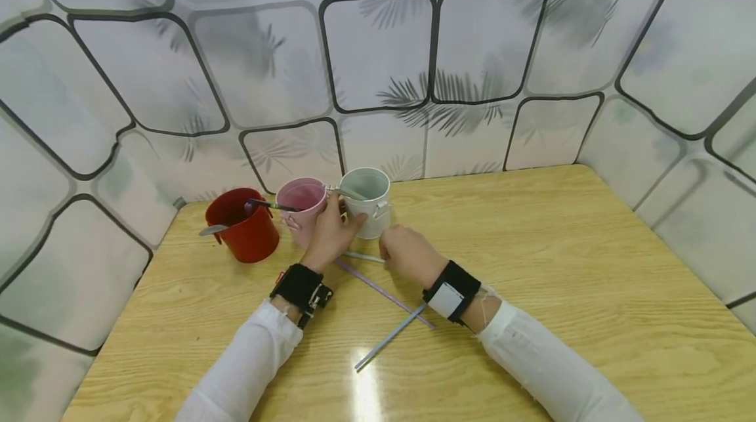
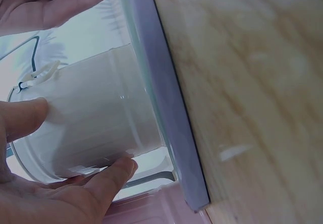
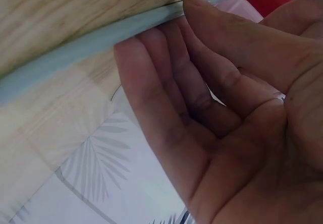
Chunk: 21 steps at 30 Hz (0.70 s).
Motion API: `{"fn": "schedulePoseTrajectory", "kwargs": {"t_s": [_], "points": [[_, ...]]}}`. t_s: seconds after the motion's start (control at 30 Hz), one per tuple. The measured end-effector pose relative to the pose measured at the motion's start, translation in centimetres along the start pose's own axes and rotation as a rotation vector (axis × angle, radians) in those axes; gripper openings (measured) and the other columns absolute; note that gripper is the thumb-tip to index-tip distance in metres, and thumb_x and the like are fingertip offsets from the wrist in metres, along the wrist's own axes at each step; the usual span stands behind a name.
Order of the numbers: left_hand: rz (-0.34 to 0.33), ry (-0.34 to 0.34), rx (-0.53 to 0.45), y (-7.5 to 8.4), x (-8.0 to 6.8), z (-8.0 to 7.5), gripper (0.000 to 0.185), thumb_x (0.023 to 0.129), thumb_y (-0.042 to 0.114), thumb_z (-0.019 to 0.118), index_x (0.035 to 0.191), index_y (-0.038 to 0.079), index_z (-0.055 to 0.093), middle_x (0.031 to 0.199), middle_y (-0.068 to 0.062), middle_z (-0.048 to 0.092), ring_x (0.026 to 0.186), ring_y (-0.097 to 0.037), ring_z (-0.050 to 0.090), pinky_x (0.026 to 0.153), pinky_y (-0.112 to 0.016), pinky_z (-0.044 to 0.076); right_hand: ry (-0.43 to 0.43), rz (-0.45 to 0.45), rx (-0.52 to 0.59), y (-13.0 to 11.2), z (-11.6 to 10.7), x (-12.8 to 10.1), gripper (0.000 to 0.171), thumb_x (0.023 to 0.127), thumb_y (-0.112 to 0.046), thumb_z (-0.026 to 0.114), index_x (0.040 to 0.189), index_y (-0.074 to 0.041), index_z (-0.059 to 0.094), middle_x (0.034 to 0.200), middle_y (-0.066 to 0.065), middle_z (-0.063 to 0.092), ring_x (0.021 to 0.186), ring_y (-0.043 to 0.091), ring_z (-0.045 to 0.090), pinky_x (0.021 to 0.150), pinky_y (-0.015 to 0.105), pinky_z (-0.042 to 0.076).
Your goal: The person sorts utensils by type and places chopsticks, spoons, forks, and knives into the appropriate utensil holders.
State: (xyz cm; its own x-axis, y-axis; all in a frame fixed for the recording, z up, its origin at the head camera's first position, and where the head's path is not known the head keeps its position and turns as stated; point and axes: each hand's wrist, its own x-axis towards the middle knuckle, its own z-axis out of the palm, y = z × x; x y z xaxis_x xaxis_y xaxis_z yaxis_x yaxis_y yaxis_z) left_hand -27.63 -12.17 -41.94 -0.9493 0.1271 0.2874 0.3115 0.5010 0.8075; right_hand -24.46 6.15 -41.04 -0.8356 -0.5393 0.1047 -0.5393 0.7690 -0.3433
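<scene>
Head view: the left hand curls around the white cup, far on the counter, just right of the pink cup and red cup. The right hand rests near it, touching a grey-blue stick.

Left wrist view: fingers clasp the white cup's side.

Right wrist view: straight, relaxed fingers touch the stick.

My left hand touches a pale mint-white cup, with a pink cup and a red cup beside it. By my right hand lie a lilac straw and a grey-blue straw on the light wood-grain table; the white walls show black rounded squares and grey palm leaves
</scene>
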Motion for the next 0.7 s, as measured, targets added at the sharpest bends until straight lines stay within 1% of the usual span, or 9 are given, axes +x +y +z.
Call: {"fn": "schedulePoseTrajectory", "kwargs": {"t_s": [0.17,0.4,0.53,0.63,0.7], "points": [[0.008,0.000,-0.005,0.1,0.0,0.0,0.060,0.098,0.015,0.072,0.145,-0.002,0.039,0.141,-0.035,0.055,0.129,-0.045,0.057,0.106,-0.055,0.048,0.010,-0.022,-0.040,0.1,0.1,-0.1,0.023,0.077,0.016,0.070,0.072,-0.006,0.067,0.074,0.005,0.069,0.069,0.021,0.066,0.060,0.035,0.058],[0.000,-0.007,0.000,0.0,-0.1,0.0,0.061,0.098,0.017,0.072,0.146,-0.002,0.039,0.142,-0.034,0.054,0.130,-0.045,0.057,0.107,-0.055,0.048,-0.028,-0.010,-0.054,0.0,-0.2,-0.3,0.026,0.078,0.017,0.068,0.068,-0.007,0.064,0.069,0.002,0.064,0.062,0.015,0.057,0.057,0.034,0.056],[-0.004,-0.006,0.006,0.1,-0.1,0.0,0.060,0.098,0.017,0.072,0.145,-0.003,0.039,0.141,-0.034,0.055,0.130,-0.045,0.057,0.106,-0.055,0.048,-0.026,-0.019,-0.086,0.0,-0.8,-0.6,0.026,0.077,0.016,0.069,0.069,-0.008,0.063,0.071,0.002,0.064,0.065,0.018,0.061,0.058,0.036,0.056],[-0.004,-0.005,0.004,0.1,-0.1,0.0,0.060,0.098,0.016,0.072,0.145,-0.003,0.039,0.141,-0.035,0.054,0.130,-0.045,0.057,0.107,-0.055,0.048,-0.028,-0.025,-0.127,0.0,-1.4,-0.9,0.025,0.079,0.015,0.070,0.071,-0.008,0.062,0.073,0.003,0.065,0.068,0.020,0.064,0.059,0.037,0.057],[-0.006,-0.007,0.000,0.1,-0.1,0.0,0.061,0.098,0.016,0.072,0.146,-0.002,0.039,0.142,-0.034,0.054,0.130,-0.045,0.057,0.107,-0.055,0.047,-0.040,-0.019,-0.151,0.1,-2.0,-1.1,0.025,0.081,0.014,0.069,0.071,-0.008,0.062,0.073,0.003,0.064,0.069,0.020,0.063,0.060,0.037,0.057]]}}
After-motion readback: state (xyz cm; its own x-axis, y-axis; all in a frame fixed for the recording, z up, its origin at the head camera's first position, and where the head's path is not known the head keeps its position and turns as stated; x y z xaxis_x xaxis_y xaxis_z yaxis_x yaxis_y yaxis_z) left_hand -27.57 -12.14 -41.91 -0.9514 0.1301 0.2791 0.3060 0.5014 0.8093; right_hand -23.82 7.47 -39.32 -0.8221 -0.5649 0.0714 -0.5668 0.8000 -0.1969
